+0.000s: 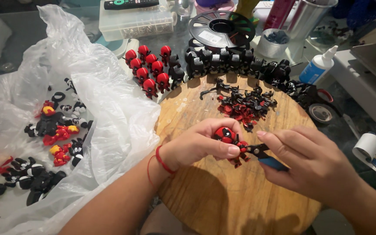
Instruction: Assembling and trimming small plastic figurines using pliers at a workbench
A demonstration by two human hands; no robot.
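I take the round wooden board (205, 191) as my landmark. Over its middle, my left hand (196, 143) is curled closed around a small red and black figurine (230, 140), thumb and fingers pinching its round head so the legs dangle toward the wood. My right hand (314, 163) comes in from the board's right side, wrapped shut around a pair of blue-handled cutters (264, 156) whose dark tips touch the figurine's side. A red string bracelet (164, 162) circles my left wrist.

On the far half of the board lies a heap of black and red plastic scraps (245, 104). Just past the far rim stand red-headed figurines (149, 69) in rows, with a line of black figurines (231, 61) beside them. Behind those sits a black filament spool (222, 28). Off the board's left edge, a clear plastic bag (92, 100) spreads out with more loose figures (53, 130) on it. Off the right edge lie a white glue bottle (320, 65) and a tape roll (366, 147)
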